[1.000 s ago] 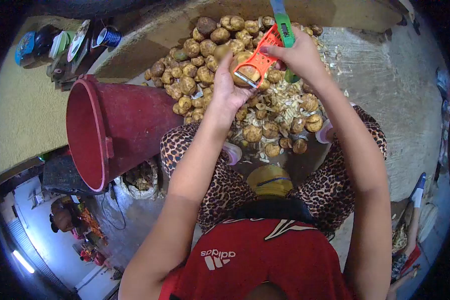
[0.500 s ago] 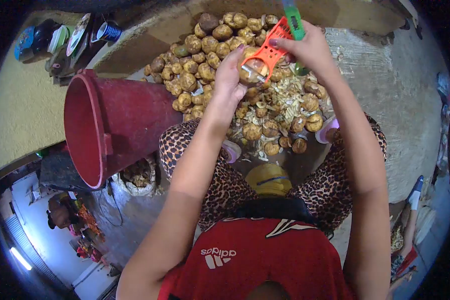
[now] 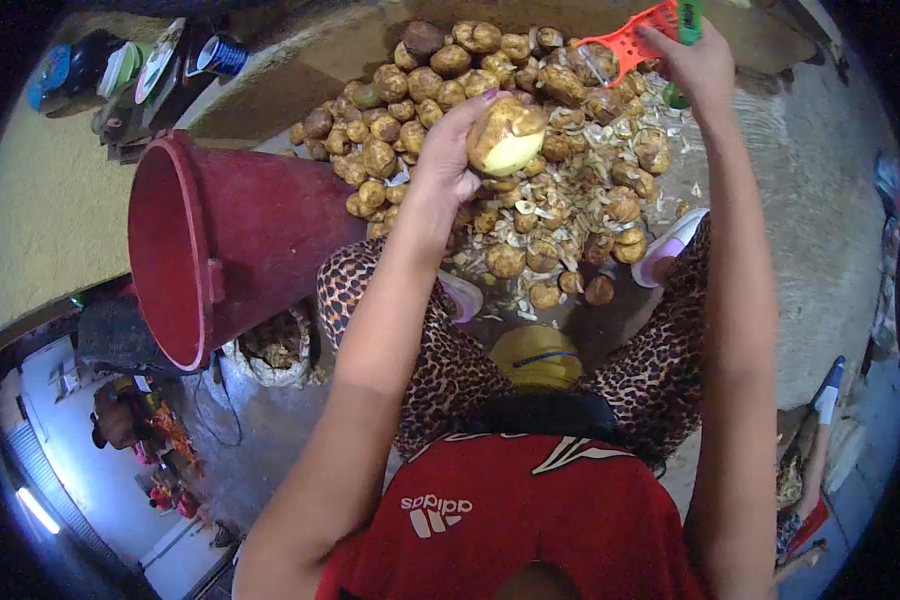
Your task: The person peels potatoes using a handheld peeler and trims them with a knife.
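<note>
**Left hand [image 3: 454, 152] on part-bare potato [image 3: 508, 137]; right hand [image 3: 704, 72] on peeler [image 3: 632, 45], blade off**

Potato sits above the pile [image 3: 570, 145], around its middle, in the left hand. Pale flesh shows at its lower right, brown skin on the rest.

Handling (judgement): solid, stiff, fair weight for one hand. Bare patch likely wet and slippery; skin side should grip better. Hold there, clear of the blade path.

Left: fingers curled round the potato's left side, spread to about its width. Right: closed on the orange peeler, thumb on its flat. Blade end is over the pile's upper right, well apart from the potato. Green handle [image 3: 688, 20] by the same hand; can't tell if it's separate.

Red bucket [image 3: 280, 230] lies tipped, left of the pile.
</note>
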Demonstrator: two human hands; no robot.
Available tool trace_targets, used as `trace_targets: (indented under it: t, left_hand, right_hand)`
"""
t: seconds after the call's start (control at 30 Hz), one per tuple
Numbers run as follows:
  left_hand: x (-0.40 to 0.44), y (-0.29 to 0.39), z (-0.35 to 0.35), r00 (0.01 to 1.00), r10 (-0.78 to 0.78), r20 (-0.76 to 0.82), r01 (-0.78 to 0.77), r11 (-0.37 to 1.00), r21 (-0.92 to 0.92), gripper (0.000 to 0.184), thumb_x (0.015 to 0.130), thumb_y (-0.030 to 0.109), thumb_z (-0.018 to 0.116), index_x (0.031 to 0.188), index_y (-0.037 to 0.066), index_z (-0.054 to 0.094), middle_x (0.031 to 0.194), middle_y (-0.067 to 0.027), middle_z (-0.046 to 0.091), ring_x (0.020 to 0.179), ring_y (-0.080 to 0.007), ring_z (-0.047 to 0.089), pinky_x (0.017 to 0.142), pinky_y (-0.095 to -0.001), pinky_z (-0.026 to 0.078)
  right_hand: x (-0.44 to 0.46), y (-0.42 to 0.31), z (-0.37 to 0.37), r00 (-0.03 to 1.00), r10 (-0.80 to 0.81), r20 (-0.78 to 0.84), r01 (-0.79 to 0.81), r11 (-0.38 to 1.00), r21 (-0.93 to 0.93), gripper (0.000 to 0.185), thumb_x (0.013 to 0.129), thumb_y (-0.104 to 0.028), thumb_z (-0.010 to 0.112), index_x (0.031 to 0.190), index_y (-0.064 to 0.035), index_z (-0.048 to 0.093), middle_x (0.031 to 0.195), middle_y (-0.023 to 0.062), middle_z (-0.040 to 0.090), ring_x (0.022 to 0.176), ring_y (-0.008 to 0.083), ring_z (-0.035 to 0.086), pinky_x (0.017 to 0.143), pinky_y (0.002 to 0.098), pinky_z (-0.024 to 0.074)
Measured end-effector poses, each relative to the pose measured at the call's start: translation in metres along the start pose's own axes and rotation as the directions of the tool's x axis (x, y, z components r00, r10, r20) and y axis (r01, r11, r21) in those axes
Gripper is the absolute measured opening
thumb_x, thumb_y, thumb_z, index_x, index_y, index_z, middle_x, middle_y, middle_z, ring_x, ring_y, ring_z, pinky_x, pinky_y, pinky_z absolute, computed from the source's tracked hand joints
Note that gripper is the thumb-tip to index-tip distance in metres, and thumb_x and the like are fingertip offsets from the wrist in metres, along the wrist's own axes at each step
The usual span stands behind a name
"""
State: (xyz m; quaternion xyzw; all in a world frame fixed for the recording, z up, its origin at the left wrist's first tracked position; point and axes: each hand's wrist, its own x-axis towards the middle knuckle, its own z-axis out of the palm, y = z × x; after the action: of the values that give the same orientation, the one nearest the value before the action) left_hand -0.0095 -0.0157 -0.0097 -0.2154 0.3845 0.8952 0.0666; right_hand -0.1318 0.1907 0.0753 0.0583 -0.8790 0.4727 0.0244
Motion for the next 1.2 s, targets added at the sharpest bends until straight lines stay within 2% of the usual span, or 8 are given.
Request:
trace_targets:
  t: [0.3, 0.33, 0.77, 0.87, 0.97, 1.07, 1.17, 1.2]
  left_hand:
    - [-0.001, -0.003, 0.001, 0.983, -0.181, -0.028, 0.174, 0.970, -0.170, 0.036, 0.084, 0.034, 0.051, 0.107, 0.006, 0.055, 0.102, -0.0112, 0.060, 0.094, -0.0241, 0.059, 0.074, -0.0424, 0.052]
    - [-0.001, -0.003, 0.001, 0.973, -0.229, -0.034, 0.220, 0.960, -0.171, 0.043, 0.086, 0.038, 0.047, 0.116, 0.007, 0.049, 0.109, -0.0142, 0.057, 0.099, -0.0278, 0.057, 0.082, -0.0569, 0.045]
    - [0.003, -0.004, 0.010, 0.985, -0.161, 0.068, 0.175, 0.926, -0.334, 0.054, 0.088, 0.042, 0.043, 0.124, 0.003, 0.042, 0.120, -0.0158, 0.050, 0.107, -0.0286, 0.053, 0.090, -0.0443, 0.045]
    - [0.006, -0.005, 0.008, 0.979, -0.178, 0.103, 0.203, 0.916, -0.346, 0.054, 0.087, 0.044, 0.045, 0.122, 0.003, 0.044, 0.115, -0.0138, 0.053, 0.103, -0.0271, 0.055, 0.085, -0.0437, 0.047]
    - [0.002, -0.008, 0.014, 0.979, -0.201, -0.021, 0.187, 0.942, -0.279, 0.052, 0.086, 0.044, 0.047, 0.118, 0.003, 0.048, 0.110, -0.0121, 0.057, 0.099, -0.0257, 0.056, 0.082, -0.0425, 0.048]
    - [0.002, -0.007, 0.017, 0.989, -0.139, -0.049, 0.128, 0.977, -0.170, 0.049, 0.085, 0.043, 0.050, 0.114, 0.003, 0.050, 0.106, -0.0103, 0.058, 0.096, -0.0249, 0.057, 0.077, -0.0405, 0.049]
    - [-0.007, 0.001, 0.027, 0.984, -0.153, -0.095, 0.145, 0.985, -0.091, 0.042, 0.082, 0.039, 0.054, 0.111, 0.008, 0.050, 0.102, -0.0111, 0.059, 0.089, -0.0268, 0.060, 0.068, -0.0431, 0.051]
    - [-0.002, 0.000, 0.021, 0.985, -0.163, -0.060, 0.157, 0.983, -0.094, 0.043, 0.082, 0.040, 0.053, 0.112, 0.009, 0.050, 0.103, -0.0110, 0.059, 0.088, -0.0271, 0.061, 0.066, -0.0420, 0.051]
  right_hand:
    - [-0.021, 0.013, 0.028, 0.906, 0.065, 0.418, -0.243, 0.889, 0.388, 0.024, 0.070, -0.021, 0.074, 0.077, -0.0048, 0.059, 0.063, -0.0011, 0.058, 0.050, 0.0046, 0.048, 0.044, 0.0205, 0.0374]
    - [-0.023, 0.012, 0.033, 0.879, 0.048, 0.474, -0.258, 0.885, 0.388, 0.028, 0.068, -0.024, 0.076, 0.076, -0.0041, 0.057, 0.062, -0.0002, 0.057, 0.048, 0.0055, 0.049, 0.043, 0.0218, 0.0392]
    - [-0.036, 0.003, 0.049, 0.936, -0.218, 0.276, 0.203, 0.976, 0.083, 0.048, 0.060, -0.035, 0.078, 0.089, -0.0033, 0.058, 0.075, 0.0117, 0.062, 0.071, 0.0245, 0.061, 0.068, 0.0357, 0.0474]
    - [-0.039, 0.003, 0.053, 0.921, -0.293, 0.256, 0.290, 0.956, 0.053, 0.042, 0.066, -0.023, 0.077, 0.097, -0.0036, 0.056, 0.069, 0.0004, 0.059, 0.053, 0.0073, 0.054, 0.047, 0.0232, 0.0454]
    - [-0.042, -0.003, 0.051, 0.926, -0.261, 0.272, 0.249, 0.965, 0.078, 0.045, 0.061, -0.034, 0.077, 0.088, -0.0029, 0.058, 0.075, 0.0127, 0.062, 0.071, 0.0260, 0.061, 0.067, 0.0362, 0.0473]
    - [-0.040, 0.004, 0.052, 0.920, -0.294, 0.257, 0.293, 0.955, 0.042, 0.045, 0.062, -0.033, 0.077, 0.088, -0.0025, 0.058, 0.074, 0.0124, 0.062, 0.069, 0.0250, 0.062, 0.066, 0.0354, 0.0481]
    - [-0.033, 0.004, 0.045, 0.940, -0.123, 0.318, 0.094, 0.990, 0.105, 0.041, 0.067, -0.023, 0.076, 0.098, -0.0042, 0.057, 0.067, 0.0021, 0.060, 0.049, 0.0075, 0.053, 0.044, 0.0227, 0.0446]
    - [-0.025, 0.017, 0.046, 0.933, -0.271, 0.238, 0.267, 0.962, 0.051, 0.042, 0.067, -0.025, 0.075, 0.097, -0.0028, 0.057, 0.067, 0.0025, 0.060, 0.048, 0.0079, 0.053, 0.045, 0.0233, 0.0449]
